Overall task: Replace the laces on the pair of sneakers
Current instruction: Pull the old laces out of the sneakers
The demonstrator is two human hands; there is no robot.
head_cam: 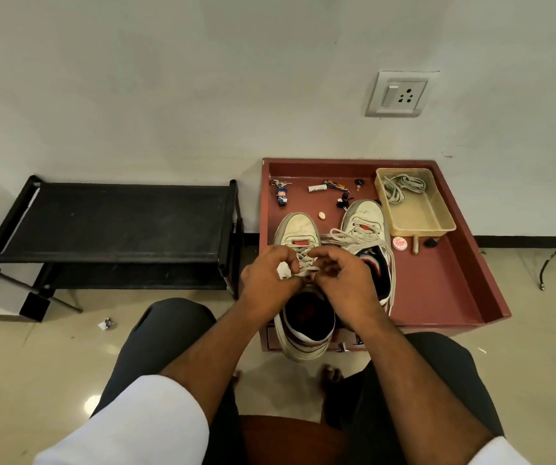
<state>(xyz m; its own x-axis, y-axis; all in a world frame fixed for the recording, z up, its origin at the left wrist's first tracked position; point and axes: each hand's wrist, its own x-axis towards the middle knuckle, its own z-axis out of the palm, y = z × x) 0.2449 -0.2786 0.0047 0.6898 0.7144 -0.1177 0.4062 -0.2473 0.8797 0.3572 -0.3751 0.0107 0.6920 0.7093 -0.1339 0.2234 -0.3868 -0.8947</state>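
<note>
While both hands work at the throat of the near sneaker [298,236], the step in hand reads as lacing or unlacing at its middle eyelets; which of the two cannot be settled from one view. The left hand [266,275] and right hand [343,280] meet over the tongue, fingers curled inward and pinching the pale lace [305,268] between fingertips, thumbs close to each other. That sneaker lies toe toward 12 o'clock on the red tray [437,290], its heel hanging over the tray's 6 o'clock edge. The second sneaker [365,223] sits just beside it at 2 o'clock from the hands, its lace loose and trailing along its outer side. At 1 o'clock, in the tray's far corner, a clear plastic tub [434,223] holds a coiled lace bundle [399,187]; whether new or old, cannot tell. Small items, a keychain figure [281,196] among them, lie at 12 o'clock. Judgement: task is mid-way at best, neither shoe tied off. Next move calls for a fine pinch on the lace end, fed or drawn through one eyelet, with the other hand steadying the eyestay so the shoe does not slide off the edge.
</note>
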